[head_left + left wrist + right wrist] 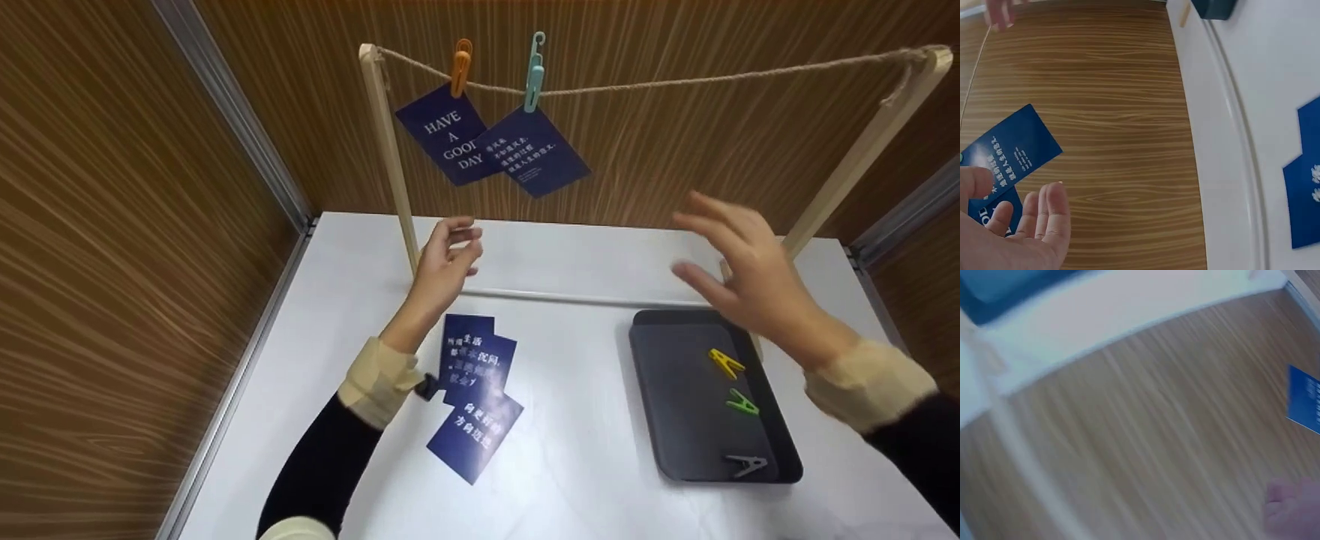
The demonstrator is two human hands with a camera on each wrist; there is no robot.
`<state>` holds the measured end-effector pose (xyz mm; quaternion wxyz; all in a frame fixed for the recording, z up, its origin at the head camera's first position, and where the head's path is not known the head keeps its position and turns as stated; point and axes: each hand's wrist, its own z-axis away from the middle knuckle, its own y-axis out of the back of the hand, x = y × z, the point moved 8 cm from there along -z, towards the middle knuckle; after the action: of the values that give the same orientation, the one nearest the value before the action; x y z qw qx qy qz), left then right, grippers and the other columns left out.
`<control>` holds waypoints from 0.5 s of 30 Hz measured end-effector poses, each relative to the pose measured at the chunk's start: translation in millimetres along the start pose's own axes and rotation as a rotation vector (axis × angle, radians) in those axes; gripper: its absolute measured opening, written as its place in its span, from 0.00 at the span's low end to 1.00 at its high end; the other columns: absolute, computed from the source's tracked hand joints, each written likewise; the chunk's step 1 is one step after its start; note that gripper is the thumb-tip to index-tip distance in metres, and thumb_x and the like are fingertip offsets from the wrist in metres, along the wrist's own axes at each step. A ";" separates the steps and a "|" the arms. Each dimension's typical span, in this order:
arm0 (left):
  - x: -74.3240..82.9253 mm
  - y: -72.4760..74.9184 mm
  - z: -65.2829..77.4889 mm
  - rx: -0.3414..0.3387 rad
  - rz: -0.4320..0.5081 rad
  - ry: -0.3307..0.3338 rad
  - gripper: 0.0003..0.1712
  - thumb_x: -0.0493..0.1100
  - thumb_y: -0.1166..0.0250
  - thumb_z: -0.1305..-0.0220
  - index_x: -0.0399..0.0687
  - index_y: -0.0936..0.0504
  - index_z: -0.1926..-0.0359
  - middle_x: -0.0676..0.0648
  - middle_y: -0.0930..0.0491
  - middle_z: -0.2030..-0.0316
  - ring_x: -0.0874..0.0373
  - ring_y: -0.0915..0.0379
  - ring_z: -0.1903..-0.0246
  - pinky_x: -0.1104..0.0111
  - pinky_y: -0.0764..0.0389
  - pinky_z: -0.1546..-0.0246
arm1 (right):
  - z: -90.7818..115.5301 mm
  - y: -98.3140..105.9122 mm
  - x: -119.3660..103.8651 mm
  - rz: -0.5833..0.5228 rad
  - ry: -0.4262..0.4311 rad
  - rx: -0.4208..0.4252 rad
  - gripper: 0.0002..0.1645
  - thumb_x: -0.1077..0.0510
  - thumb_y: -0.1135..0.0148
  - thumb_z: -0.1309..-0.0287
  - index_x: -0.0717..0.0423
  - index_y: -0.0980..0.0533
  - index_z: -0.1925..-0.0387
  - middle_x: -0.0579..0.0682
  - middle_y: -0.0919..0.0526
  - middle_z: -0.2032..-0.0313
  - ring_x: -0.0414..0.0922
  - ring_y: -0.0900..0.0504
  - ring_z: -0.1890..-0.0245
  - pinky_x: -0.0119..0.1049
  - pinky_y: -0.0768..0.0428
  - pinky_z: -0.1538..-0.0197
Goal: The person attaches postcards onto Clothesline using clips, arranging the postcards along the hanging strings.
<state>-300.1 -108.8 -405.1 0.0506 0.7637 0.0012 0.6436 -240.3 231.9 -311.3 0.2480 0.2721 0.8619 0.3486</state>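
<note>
A white table [570,420] is topped by a wooden frame [869,146], with rope [675,84] strung across. A dark tray [697,435] is set at right. Right hand [754,262]: raised near the right post, fingers spread, nothing held. Left hand [446,259]: held below the hung cards [536,154], fingers loosely bent, nothing gripped. Two cards are hung overlapping; loose cards [478,442] are fanned on the table. Orange peg [460,67] and light-blue peg [534,82] are clipped on the rope; yellow peg [725,364], green peg [742,403] and grey peg [747,465] are kept trayed. Judged best: one card lifted by its edge, corner pegged firmly, overlap avoided, rope kept from swinging.
</note>
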 end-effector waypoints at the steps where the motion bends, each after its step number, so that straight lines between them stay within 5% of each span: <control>1: -3.4 3.7 7.6 -0.009 -0.034 -0.007 0.22 0.40 0.42 0.28 0.43 0.32 0.36 0.40 0.25 0.42 0.46 0.23 0.48 0.59 0.18 0.53 | 14.5 -2.8 7.0 -0.002 -0.038 -0.046 0.39 0.59 0.25 0.50 0.53 0.27 0.35 0.55 0.35 0.28 0.63 0.34 0.33 0.63 0.34 0.36; 5: -23.5 17.4 44.5 -0.048 -0.164 -0.006 0.25 0.38 0.40 0.30 0.45 0.32 0.34 0.42 0.24 0.42 0.48 0.23 0.47 0.57 0.18 0.50 | 71.8 -16.2 28.1 0.004 -0.176 -0.245 0.48 0.60 0.22 0.54 0.48 0.32 0.30 0.59 0.41 0.26 0.70 0.37 0.34 0.73 0.35 0.43; 9: -55.5 22.6 88.7 -0.111 -0.321 0.080 0.28 0.40 0.37 0.32 0.50 0.32 0.33 0.44 0.23 0.43 0.49 0.22 0.50 0.58 0.18 0.53 | 128.3 -33.3 42.1 0.045 -0.235 -0.428 0.44 0.58 0.22 0.53 0.50 0.30 0.33 0.66 0.33 0.32 0.72 0.31 0.40 0.73 0.30 0.48; 15: -92.4 2.1 146.7 -0.311 -0.669 0.130 0.34 0.51 0.37 0.32 0.51 0.34 0.29 0.42 0.23 0.41 0.43 0.25 0.45 0.48 0.22 0.49 | 209.4 -65.7 60.4 0.017 -0.384 -0.751 0.30 0.48 0.27 0.46 0.60 0.21 0.46 0.62 0.17 0.49 0.64 0.20 0.49 0.65 0.22 0.51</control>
<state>-171.9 -128.1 -520.1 0.3732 0.6617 0.1562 0.6312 -174.5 328.3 -506.8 0.4831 0.2297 0.6109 0.5837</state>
